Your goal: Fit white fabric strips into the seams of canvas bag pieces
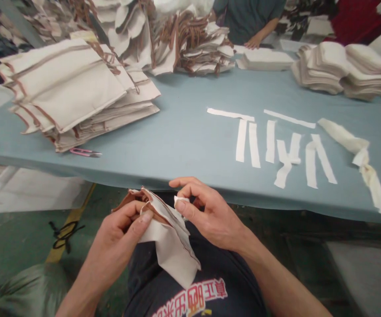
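One cream cloth piece (pixel 174 251) with brown edging hangs at six o'clock, pinched between thumb and fingers of the left hand (pixel 122 233); the right hand (pixel 206 211), just beside it, grasps a small white scrap (pixel 181 200) with thumb and fingers. On the blue-grey table (pixel 177 132), white strips (pixel 270 141) lie spread at three o'clock, a cloth stack (pixel 71 88) at ten, pink snips (pixel 85 152) at nine, and folded cream stacks (pixel 345 68) at two
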`<state>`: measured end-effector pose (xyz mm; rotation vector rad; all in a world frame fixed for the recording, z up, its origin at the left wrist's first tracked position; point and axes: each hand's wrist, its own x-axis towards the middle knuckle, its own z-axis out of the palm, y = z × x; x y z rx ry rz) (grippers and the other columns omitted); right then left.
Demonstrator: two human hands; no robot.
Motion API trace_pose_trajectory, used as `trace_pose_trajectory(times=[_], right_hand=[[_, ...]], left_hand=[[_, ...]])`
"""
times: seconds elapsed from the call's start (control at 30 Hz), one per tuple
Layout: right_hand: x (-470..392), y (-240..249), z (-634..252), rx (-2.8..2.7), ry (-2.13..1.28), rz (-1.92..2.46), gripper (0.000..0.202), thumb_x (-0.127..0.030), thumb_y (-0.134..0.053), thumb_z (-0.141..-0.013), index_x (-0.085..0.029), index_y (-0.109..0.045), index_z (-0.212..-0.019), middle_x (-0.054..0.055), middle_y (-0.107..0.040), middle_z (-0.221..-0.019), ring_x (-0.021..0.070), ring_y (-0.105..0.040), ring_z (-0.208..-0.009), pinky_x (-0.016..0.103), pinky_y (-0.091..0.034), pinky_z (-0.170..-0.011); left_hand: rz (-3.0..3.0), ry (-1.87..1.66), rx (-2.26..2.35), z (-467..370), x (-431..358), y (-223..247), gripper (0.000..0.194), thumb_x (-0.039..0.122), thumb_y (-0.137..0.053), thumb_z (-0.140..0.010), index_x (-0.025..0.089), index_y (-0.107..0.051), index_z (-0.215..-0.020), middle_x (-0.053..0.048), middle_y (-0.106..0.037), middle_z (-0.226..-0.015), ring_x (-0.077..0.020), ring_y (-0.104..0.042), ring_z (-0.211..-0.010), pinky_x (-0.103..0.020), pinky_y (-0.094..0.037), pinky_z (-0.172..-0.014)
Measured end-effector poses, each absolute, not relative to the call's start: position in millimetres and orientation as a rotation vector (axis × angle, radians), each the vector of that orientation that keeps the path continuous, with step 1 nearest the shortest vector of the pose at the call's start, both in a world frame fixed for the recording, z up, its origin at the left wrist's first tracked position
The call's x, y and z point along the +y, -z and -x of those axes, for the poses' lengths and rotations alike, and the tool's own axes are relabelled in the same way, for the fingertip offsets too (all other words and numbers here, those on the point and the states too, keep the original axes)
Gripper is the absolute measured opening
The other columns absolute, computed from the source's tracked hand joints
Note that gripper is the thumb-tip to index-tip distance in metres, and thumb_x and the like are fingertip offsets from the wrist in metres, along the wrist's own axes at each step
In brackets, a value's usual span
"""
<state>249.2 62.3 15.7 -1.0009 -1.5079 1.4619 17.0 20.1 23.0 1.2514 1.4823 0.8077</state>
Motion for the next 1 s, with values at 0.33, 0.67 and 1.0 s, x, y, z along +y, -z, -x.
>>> trace_pose_trajectory(times=[0.33,0.67,1.0], right_hand=[[64,-44,-242,-1.303,-1.869,0.745,0.051,-0.067,-0.082,-0.096,-0.019,-0.067,-0.089,0.001,-0.064,-0.092,0.0119,-0.053,-0.077,0.026,-0.043,-0.067],[85,-45,-249,-1.413,-1.897,0.855,0.051,-0.066,-0.083,-0.095,-0.018,-0.068,-0.092,-0.003,-0.059,-0.078,0.0092,-0.047,-0.068,0.022,-0.038,-0.060],[83,-27,-257,-1.309,-1.999,0.641,0.046,-0.060,-0.088,-0.096,-0.017,-0.070,-0.095,-0.006,-0.059,-0.070,0.0055,-0.045,-0.056,0.018,-0.036,-0.052]], left_hand=[[-1.457,-0.977,1.505,-39,39,-41,0.040,0.054,-0.070,-0.099,0.020,-0.080,-0.081,-0.004,-0.077,-0.076,-0.0190,-0.064,-0.066,-0.026,-0.049,-0.061],[-1.430,-0.991,1.453,-41,32,-21,0.044,0.059,-0.063,-0.107,0.020,-0.077,-0.089,-0.004,-0.077,-0.082,-0.0193,-0.067,-0.069,-0.027,-0.049,-0.063],[-1.229,-0.904,1.196,-45,26,-30,0.054,0.070,-0.064,-0.105,0.020,-0.084,-0.107,-0.003,-0.078,-0.081,-0.0178,-0.066,-0.066,-0.023,-0.050,-0.059]])
